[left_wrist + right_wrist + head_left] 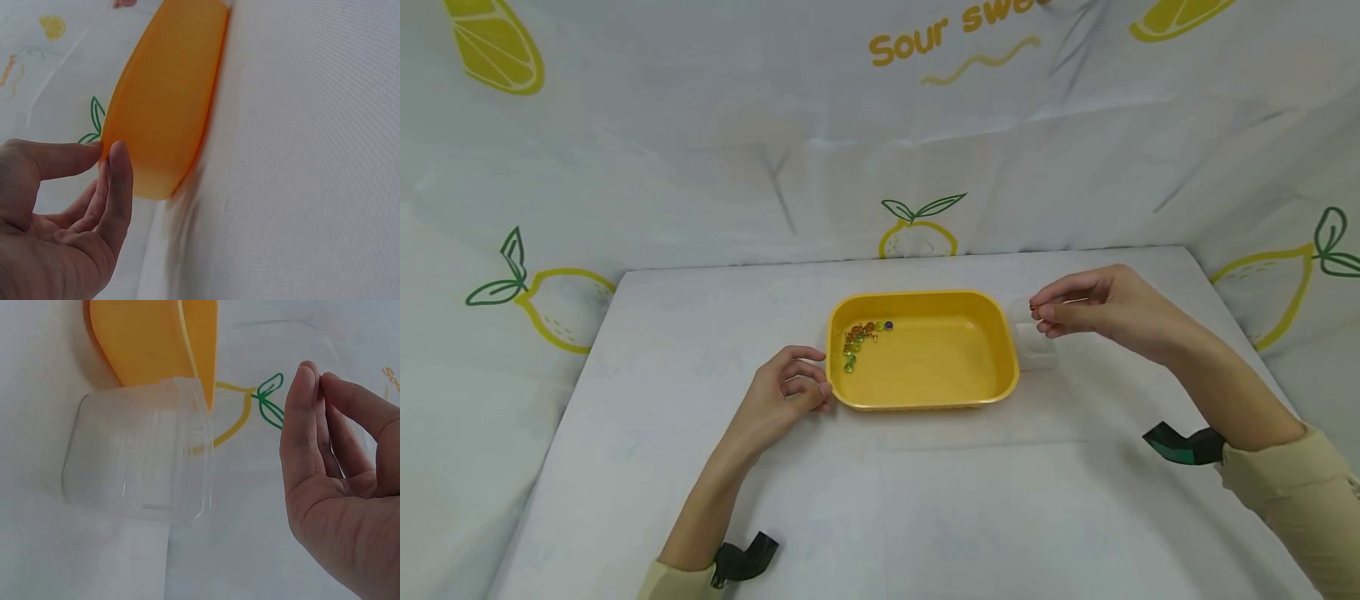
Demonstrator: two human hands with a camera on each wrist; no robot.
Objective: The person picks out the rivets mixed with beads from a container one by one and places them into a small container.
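My left hand (786, 396) pinches the left rim of a yellow plastic tray (932, 393), thumb and forefinger meeting at its edge in the left wrist view. Inside the tray, small shiny gem-like pieces (870, 327) in amber, green and blue gather along the left end. Over at the right, my right hand (1097, 310) pinches a tiny reddish-brown piece (1034, 312) between thumb and fingertips; its exact kind I cannot tell. Below those fingertips stands a clear plastic box (137, 456), close against the tray's right end.
A white cloth (880, 500) covers the table, and a pale curtain (700, 167) with lemon prints hangs behind and at both sides. A faint clear lid (300, 328) rises behind the box in the right wrist view. Dark straps (1183, 446) sit around both wrists.
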